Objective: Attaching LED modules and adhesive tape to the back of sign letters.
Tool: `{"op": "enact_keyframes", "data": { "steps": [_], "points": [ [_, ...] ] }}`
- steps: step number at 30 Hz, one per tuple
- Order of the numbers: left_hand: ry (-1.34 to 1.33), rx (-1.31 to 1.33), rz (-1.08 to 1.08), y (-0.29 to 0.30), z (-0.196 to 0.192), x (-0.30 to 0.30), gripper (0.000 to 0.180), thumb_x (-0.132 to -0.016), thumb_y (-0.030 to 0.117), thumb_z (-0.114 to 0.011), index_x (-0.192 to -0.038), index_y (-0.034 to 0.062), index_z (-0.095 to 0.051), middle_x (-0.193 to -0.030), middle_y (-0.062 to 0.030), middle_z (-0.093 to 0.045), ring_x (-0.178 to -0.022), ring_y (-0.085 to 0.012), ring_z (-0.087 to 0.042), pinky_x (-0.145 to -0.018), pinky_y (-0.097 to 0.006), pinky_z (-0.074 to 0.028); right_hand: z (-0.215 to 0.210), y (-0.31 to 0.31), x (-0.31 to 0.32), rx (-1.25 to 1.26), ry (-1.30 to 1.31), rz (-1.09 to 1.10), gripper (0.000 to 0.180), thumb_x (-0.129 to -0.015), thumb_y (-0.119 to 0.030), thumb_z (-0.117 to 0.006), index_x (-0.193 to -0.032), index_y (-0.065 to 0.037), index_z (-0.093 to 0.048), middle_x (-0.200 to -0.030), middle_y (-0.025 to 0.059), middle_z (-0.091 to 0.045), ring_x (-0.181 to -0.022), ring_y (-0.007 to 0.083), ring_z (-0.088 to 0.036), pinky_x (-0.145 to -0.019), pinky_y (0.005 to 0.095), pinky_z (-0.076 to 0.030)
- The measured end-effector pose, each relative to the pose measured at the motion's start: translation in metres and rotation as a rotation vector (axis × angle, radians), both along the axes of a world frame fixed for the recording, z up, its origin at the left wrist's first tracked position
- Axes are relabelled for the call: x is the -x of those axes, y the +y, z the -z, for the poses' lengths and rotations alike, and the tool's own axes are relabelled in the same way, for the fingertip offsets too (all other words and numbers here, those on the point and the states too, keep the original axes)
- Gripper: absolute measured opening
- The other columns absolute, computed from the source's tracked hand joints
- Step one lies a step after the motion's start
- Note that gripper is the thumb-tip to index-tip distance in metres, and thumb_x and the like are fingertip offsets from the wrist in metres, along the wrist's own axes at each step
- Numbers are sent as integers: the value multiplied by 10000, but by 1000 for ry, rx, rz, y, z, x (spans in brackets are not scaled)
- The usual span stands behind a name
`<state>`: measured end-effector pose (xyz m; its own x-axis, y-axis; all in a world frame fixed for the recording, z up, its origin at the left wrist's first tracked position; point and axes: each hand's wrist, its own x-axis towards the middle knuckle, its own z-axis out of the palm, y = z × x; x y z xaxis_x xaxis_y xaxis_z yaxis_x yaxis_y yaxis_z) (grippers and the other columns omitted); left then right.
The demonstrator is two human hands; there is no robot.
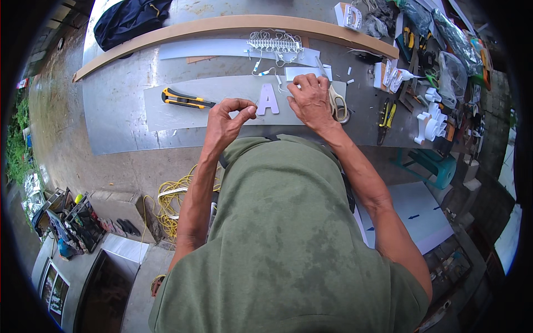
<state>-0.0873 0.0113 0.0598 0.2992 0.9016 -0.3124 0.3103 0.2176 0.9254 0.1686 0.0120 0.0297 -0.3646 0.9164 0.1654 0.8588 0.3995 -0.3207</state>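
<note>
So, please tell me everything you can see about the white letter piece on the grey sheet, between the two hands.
The white letter piece is a block capital with a triangular hole, seemingly plastic or foam. It lies flat on a grey sheet on the metal table, its top pointing away from the person. It sits between the left hand and the right hand; whether either touches it is unclear.

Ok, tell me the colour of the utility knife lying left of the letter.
Yellow and black utility knife, clearest in the head view.

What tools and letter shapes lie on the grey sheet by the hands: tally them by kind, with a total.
Utility knife: 1
White letter shape: 1
Scissors: 1
Total: 3
</note>
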Motion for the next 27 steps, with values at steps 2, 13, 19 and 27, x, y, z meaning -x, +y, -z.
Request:
{"op": "enact_keyframes", "data": {
  "steps": [2, 13, 19, 27],
  "points": [
    [-57, 140, -32, 2, -5, -2, 258, -937, 250, -736, -986, -3, -744, -836, -42, -723, -833, -111, -645, -813, -294, -508, 13, 0, 1, -2, -73, -3, 130, -786, -148, -735, -888, -100, -671, -961, 52, -594, -974, 240, -549, -885, 444, -370],
    [-306, 56, -87, 30, -5, -9, 224, -1009, 233, -637, -1057, 19, -683, -1145, -84, -714, -936, -97, -609, -765, -258, -490, -20, 20, -24, 728, 803, 360, 166, -900, -222, -717, -974, -75, -740, -920, 20, -708, -873, 161, -626, -882, 377, -450],
    [-413, -61, -60, 57, -33, -31, 221, -1027, 243, -601, -1040, 30, -661, -1200, -118, -711, -1120, -171, -608, -932, -314, -475, -69, 23, -37, 923, 1034, 266, 202, -916, -212, -718, -985, -22, -716, -916, 25, -691, -867, 112, -606, -844, 285, -474],
    [-538, -112, 232, 65, -19, -65, 202, -1060, 242, -529, -1048, 59, -614, -1173, -123, -715, -1412, -302, -438, -1164, -476, -325, -92, 21, -43, 1074, 1605, 168, 135, -931, -125, -650, -974, -2, -686, -911, 93, -693, -902, 178, -645, -888, 347, -503]
  ]
}}
